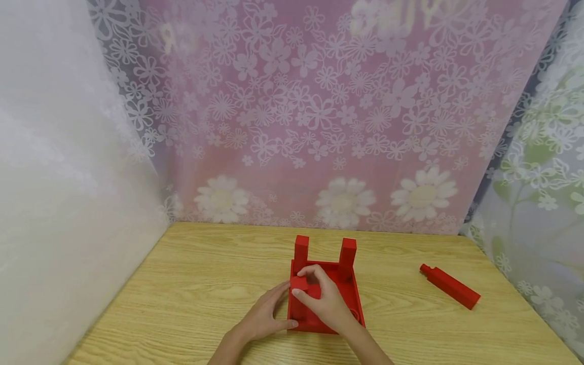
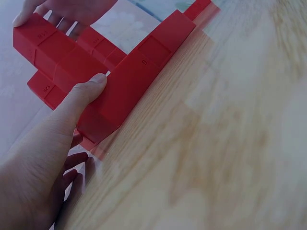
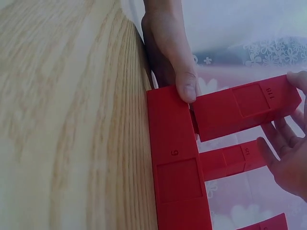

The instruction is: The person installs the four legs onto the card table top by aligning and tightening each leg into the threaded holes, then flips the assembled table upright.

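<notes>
A red square tray-like base (image 1: pixel 315 328) lies on the table with its raised rim up. Two red block legs, the far left one (image 1: pixel 301 251) and the far right one (image 1: pixel 348 253), stand upright at its far corners. My right hand (image 1: pixel 330 306) grips the top of a third red leg (image 3: pixel 244 105) between thumb and fingers, upright at the near left corner. Whether that leg is fully seated I cannot tell. My left hand (image 1: pixel 262 317) holds the base's near left corner, thumb on the front wall and fingers along the left side.
A loose red leg (image 1: pixel 452 288) with a narrower notched end lies on the wooden table (image 1: pixel 219 263) to the right. A small red ring shape (image 1: pixel 355 315) shows in the base's near right corner. Flowered curtains (image 1: pixel 292 126) hang behind and at the sides.
</notes>
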Demonstrator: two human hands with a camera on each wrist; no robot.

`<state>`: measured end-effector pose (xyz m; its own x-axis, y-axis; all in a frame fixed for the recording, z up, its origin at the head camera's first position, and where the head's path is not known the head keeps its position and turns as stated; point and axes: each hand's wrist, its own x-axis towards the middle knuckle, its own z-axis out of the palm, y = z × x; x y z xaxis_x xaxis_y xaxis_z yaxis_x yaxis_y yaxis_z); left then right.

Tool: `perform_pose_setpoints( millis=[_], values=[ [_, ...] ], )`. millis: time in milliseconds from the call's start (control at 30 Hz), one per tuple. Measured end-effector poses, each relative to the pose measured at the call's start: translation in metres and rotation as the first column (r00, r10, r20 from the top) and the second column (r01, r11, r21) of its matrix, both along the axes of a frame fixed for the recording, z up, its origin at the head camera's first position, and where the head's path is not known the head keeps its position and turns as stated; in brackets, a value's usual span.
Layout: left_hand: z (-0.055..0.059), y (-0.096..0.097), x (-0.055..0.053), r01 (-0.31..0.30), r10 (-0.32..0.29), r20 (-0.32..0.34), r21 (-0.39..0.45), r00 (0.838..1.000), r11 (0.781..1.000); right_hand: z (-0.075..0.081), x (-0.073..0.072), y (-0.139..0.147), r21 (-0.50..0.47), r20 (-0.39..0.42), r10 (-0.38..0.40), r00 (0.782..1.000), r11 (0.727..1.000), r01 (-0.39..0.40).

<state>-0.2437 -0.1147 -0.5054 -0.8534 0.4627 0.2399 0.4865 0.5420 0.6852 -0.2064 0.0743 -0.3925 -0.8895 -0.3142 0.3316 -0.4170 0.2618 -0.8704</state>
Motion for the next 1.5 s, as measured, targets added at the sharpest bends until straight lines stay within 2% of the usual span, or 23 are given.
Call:
perform_pose_setpoints(
  millis=[200,333,400,467,600,667,767,933,1167,1333,1500],
  values=[
    [0.002,-0.001,0.001,0.000,0.000,0.000,0.005,1.000,1.000,-0.026,-0.017,-0.001,0.068,-0.093,-0.092,0.991,0.993,0.099],
    [0.003,0.000,0.001,0.005,-0.005,-0.002,0.008,1.000,1.000,-0.025,-0.016,0.000,0.101,-0.139,-0.089,0.986,0.989,0.104],
    [0.003,0.000,0.001,0.007,-0.007,0.004,0.007,1.000,1.000,-0.023,-0.016,0.002,0.091,-0.151,-0.040,0.988,0.994,0.054],
    [0.003,0.000,0.001,0.005,-0.005,0.011,0.003,1.000,1.000,-0.021,-0.016,0.005,0.064,-0.157,0.047,0.986,0.997,-0.038],
    [0.002,-0.001,0.001,-0.002,0.002,0.030,-0.011,1.000,1.000,-0.018,-0.018,0.010,0.020,-0.136,0.235,0.963,0.972,-0.234],
    [0.002,-0.001,0.001,-0.002,0.003,0.035,-0.014,0.999,1.000,-0.018,-0.018,0.012,0.021,-0.126,0.279,0.952,0.960,-0.279],
    [0.002,-0.001,0.001,-0.001,0.002,0.037,-0.015,0.999,1.000,-0.021,-0.020,0.013,0.026,-0.120,0.290,0.950,0.957,-0.289],
    [0.002,0.000,0.000,0.001,-0.001,0.022,-0.016,1.000,1.000,-0.025,-0.022,0.014,0.036,-0.149,0.248,0.957,0.969,-0.246],
    [0.001,-0.001,0.000,-0.002,0.002,0.016,-0.019,1.000,1.000,-0.024,-0.020,0.012,0.074,-0.207,0.135,0.969,0.990,-0.122],
    [0.001,0.000,0.000,-0.002,0.002,0.024,-0.010,1.000,1.000,-0.025,-0.017,0.008,0.113,-0.182,0.004,0.983,0.993,0.017],
    [0.001,0.000,0.001,-0.003,0.004,0.018,-0.014,1.000,1.000,-0.026,-0.015,0.002,0.120,-0.149,-0.095,0.984,0.986,0.113]
  ],
)
